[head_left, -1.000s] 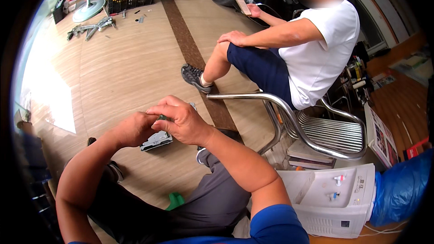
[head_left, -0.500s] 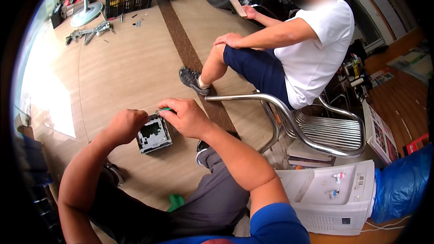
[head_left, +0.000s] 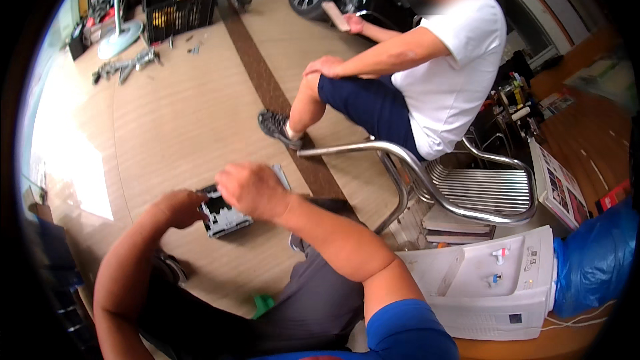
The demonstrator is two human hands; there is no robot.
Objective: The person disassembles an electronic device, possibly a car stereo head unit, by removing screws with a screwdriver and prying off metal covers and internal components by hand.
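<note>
A boxy electronic unit (head_left: pixel 227 219) with a grey metal frame and a dark opening in its top is in front of me, above the floor between my legs. My left hand (head_left: pixel 179 208) is closed at its left edge, fingers curled against the frame. Over the unit's far right part is my right hand (head_left: pixel 253 190), fingers closed in a pinch; whatever they hold is hidden. A thin silvery strip (head_left: pixel 281 177) shows just past my right hand, and I cannot tell whether it is held.
A person in a white shirt (head_left: pixel 453 47) sits at the right on a metal chair (head_left: pixel 480 190), holding a phone (head_left: pixel 335 17). Near my right elbow is a white water dispenser (head_left: pixel 473 287). Black crates (head_left: pixel 179 19) and metal parts (head_left: pixel 127 67) are far left. A green thing (head_left: pixel 263 305) lies by my leg.
My right hand has moved slightly nearer and turned over the unit, covering more of it. The green item in its fingers no longer shows. The left hand has shifted left and nearer.
</note>
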